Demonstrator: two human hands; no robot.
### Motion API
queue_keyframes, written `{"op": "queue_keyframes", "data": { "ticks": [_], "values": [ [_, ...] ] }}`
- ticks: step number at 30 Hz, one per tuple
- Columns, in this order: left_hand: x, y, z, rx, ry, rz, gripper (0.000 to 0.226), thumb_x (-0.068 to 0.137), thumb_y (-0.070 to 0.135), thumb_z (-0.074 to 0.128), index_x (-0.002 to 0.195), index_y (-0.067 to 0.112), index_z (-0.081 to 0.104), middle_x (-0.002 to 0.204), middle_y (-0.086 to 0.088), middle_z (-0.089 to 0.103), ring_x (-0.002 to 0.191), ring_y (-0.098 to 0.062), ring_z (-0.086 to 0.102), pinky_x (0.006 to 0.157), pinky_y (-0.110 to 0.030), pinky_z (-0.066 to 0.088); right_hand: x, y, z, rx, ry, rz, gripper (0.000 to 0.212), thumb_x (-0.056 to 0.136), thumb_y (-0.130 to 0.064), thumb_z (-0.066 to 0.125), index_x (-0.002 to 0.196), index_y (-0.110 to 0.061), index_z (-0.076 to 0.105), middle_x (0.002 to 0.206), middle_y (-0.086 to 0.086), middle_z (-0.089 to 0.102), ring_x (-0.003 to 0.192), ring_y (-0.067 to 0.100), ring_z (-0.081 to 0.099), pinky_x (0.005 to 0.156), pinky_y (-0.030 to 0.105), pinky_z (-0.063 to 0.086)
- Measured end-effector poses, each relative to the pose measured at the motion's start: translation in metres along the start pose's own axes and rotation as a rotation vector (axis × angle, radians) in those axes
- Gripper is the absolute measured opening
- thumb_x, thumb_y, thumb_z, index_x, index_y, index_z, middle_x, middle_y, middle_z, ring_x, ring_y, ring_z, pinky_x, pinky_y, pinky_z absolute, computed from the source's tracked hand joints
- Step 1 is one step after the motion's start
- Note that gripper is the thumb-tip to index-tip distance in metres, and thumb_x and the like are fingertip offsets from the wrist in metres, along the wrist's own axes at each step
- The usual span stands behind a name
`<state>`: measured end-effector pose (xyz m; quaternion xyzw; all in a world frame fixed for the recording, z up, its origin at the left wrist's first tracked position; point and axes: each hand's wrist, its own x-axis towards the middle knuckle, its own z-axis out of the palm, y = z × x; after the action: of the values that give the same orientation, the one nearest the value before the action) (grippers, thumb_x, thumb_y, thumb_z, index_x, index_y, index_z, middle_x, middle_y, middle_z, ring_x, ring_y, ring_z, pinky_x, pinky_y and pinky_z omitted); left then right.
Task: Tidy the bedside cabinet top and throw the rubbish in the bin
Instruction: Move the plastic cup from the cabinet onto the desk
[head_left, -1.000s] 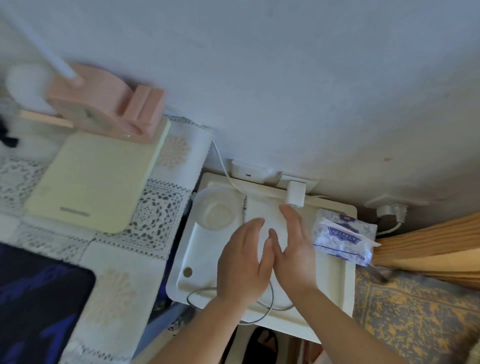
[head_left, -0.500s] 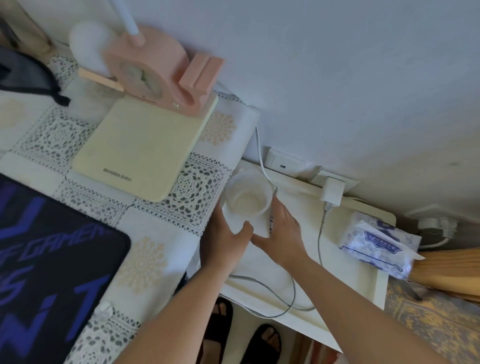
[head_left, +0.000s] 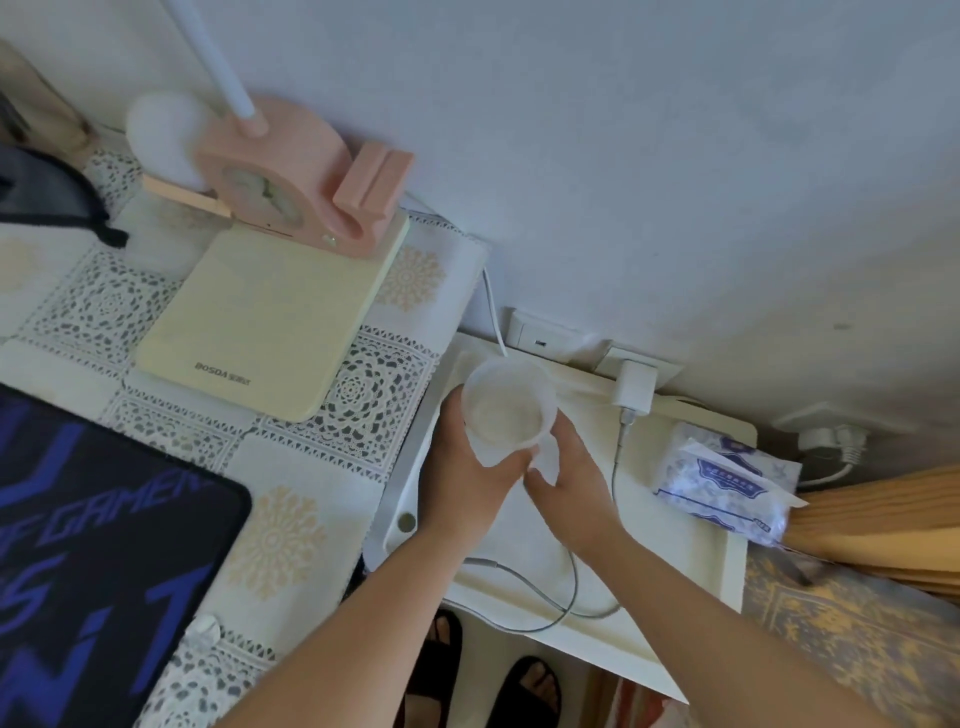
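A clear plastic cup (head_left: 506, 410) is held just above the left end of the white bedside cabinet top (head_left: 675, 566), its mouth tilted towards me. My left hand (head_left: 460, 473) wraps its left side, and my right hand (head_left: 569, 475) grips its lower right side, where a small white piece shows at the fingers. A blue-and-white tissue pack (head_left: 727, 486) lies at the cabinet's right end. A white charger (head_left: 636, 387) is plugged in at the wall, and its grey cable (head_left: 569, 597) loops across the front of the top.
A white tray (head_left: 402, 467) with a small round coin-like thing (head_left: 407, 521) lies under my hands. To the left is a lace-covered desk with a cream pad (head_left: 260, 322), pink clock lamp (head_left: 291, 182) and dark mouse mat (head_left: 93, 530). Slippers (head_left: 441, 654) are on the floor; a wooden bed frame (head_left: 883, 519) is at the right.
Both hands moved from the middle of the tray to the cup at its far left, closed on it and raised it. The view shifted left and closer.
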<state>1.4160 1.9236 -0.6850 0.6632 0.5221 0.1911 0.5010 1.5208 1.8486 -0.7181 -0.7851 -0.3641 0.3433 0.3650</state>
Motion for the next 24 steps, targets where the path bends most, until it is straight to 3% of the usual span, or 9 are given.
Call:
{"op": "queue_keyframes", "data": {
  "ticks": [2, 5, 8, 13, 19, 24],
  "values": [
    [-0.006, 0.01, 0.001, -0.026, -0.044, 0.01, 0.081, 0.067, 0.036, 0.081, 0.133, 0.038, 0.033, 0.112, 0.026, 0.046, 0.108, -0.003, 0.047, 0.082, -0.019, 0.041, -0.01, 0.002, -0.011, 0.201, 0.037, 0.146, 0.05, 0.092, -0.012, 0.044, 0.137, -0.033, 0.037, 0.137, -0.011, 0.048, 0.123, 0.009, 0.046, 0.1, 0.028, 0.037],
    [-0.014, 0.027, 0.0, -0.065, -0.092, 0.045, 0.08, 0.065, 0.042, 0.082, 0.13, 0.043, 0.035, 0.118, 0.025, 0.049, 0.116, -0.004, 0.048, 0.087, -0.018, 0.04, -0.016, -0.004, -0.029, 0.596, 0.158, 0.4, 0.032, 0.097, -0.031, 0.04, 0.124, -0.021, 0.055, 0.126, 0.0, 0.062, 0.112, 0.012, 0.058, 0.105, 0.035, 0.04],
    [-0.022, 0.046, -0.005, -0.057, -0.097, 0.104, 0.081, 0.062, 0.047, 0.082, 0.127, 0.048, 0.036, 0.123, 0.025, 0.051, 0.118, -0.001, 0.048, 0.094, -0.023, 0.044, -0.017, -0.022, -0.048, 0.92, 0.144, 0.548, 0.051, 0.097, -0.051, 0.032, 0.113, -0.013, 0.062, 0.114, 0.007, 0.068, 0.107, 0.02, 0.062, 0.101, 0.037, 0.043],
    [-0.025, 0.083, -0.028, -0.046, -0.072, 0.185, 0.083, 0.055, 0.06, 0.076, 0.128, 0.043, 0.039, 0.121, 0.025, 0.053, 0.116, -0.001, 0.05, 0.097, -0.034, 0.048, -0.029, -0.063, -0.075, 1.077, 0.106, 0.539, 0.056, 0.096, -0.053, 0.028, 0.101, -0.012, 0.065, 0.106, 0.008, 0.07, 0.103, 0.023, 0.063, 0.093, 0.035, 0.045],
    [-0.03, 0.13, -0.073, -0.095, 0.005, 0.268, 0.082, 0.057, 0.056, 0.077, 0.129, 0.043, 0.042, 0.125, 0.021, 0.055, 0.114, 0.001, 0.053, 0.097, -0.032, 0.049, -0.036, -0.128, -0.093, 1.165, 0.028, 0.451, 0.055, 0.096, -0.052, 0.033, 0.108, -0.007, 0.064, 0.099, 0.006, 0.075, 0.103, 0.022, 0.065, 0.09, 0.033, 0.047],
    [-0.03, 0.152, -0.125, -0.132, 0.078, 0.308, 0.079, 0.058, 0.053, 0.079, 0.128, 0.042, 0.045, 0.122, 0.021, 0.057, 0.113, 0.005, 0.053, 0.096, -0.023, 0.047, -0.03, -0.181, -0.085, 1.186, -0.074, 0.416, 0.055, 0.095, -0.05, 0.038, 0.114, -0.004, 0.063, 0.11, 0.011, 0.071, 0.106, 0.025, 0.065, 0.096, 0.036, 0.046]
  ]
}}
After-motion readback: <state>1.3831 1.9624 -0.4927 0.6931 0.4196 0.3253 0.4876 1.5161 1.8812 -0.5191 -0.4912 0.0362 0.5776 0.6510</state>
